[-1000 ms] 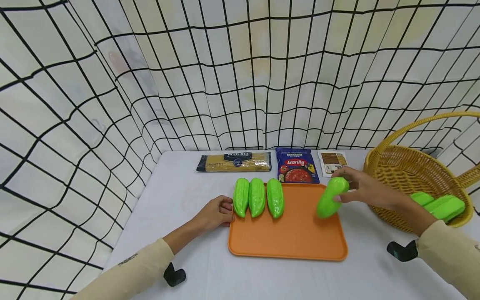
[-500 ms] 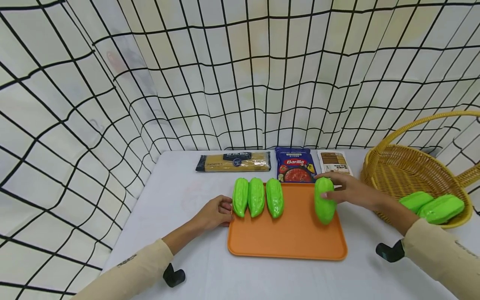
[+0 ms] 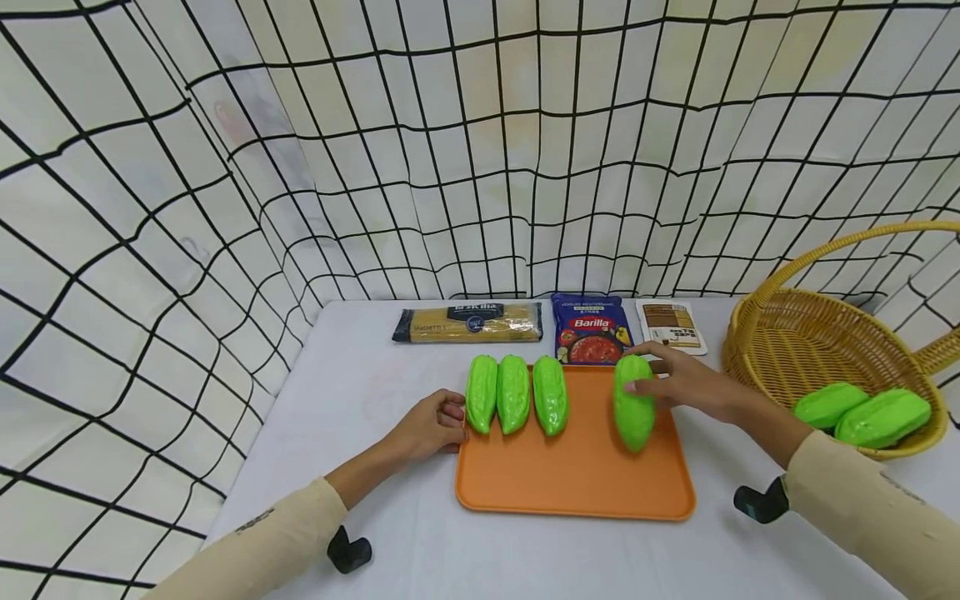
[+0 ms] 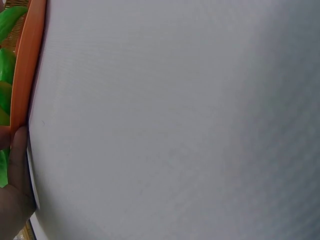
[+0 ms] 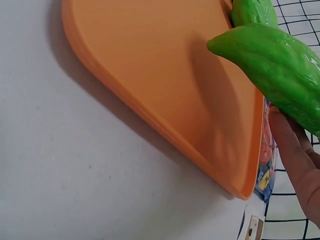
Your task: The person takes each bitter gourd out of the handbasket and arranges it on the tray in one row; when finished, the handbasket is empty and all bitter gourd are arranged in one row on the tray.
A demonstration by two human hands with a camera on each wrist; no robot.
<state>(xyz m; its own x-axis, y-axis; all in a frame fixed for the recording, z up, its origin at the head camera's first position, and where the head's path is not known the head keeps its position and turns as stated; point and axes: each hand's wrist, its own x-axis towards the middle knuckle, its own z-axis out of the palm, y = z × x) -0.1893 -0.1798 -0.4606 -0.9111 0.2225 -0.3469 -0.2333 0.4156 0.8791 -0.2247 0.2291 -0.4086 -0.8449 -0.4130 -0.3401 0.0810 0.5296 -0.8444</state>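
An orange tray (image 3: 573, 479) lies on the white-covered table, and my left hand (image 3: 429, 427) pinches its left rim between thumb and fingers. Three bright green, ridged bitter melons stand side by side in its far left part: the left one (image 3: 481, 395), the middle one (image 3: 513, 396) and the right one (image 3: 551, 397). My right hand (image 3: 684, 385) grips another bitter melon (image 3: 634, 421) over the tray's right half. In the right wrist view this bitter melon (image 5: 272, 70) hangs above the tray, its pointed tip outward and its shadow on the tray floor.
A wicker basket (image 3: 825, 342) with a tall handle holds more bitter melons (image 3: 883, 418) on the right. Behind the tray lie a spaghetti pack (image 3: 476, 325), a blue Barilla pouch (image 3: 592, 329) and a small white-brown packet (image 3: 670, 325). Black netting (image 3: 525, 175) rises behind the table.
My right hand has moved left over the tray with the bitter melon, which has turned from slanted to nearly in line with the others. My left hand stays at the tray's rim.
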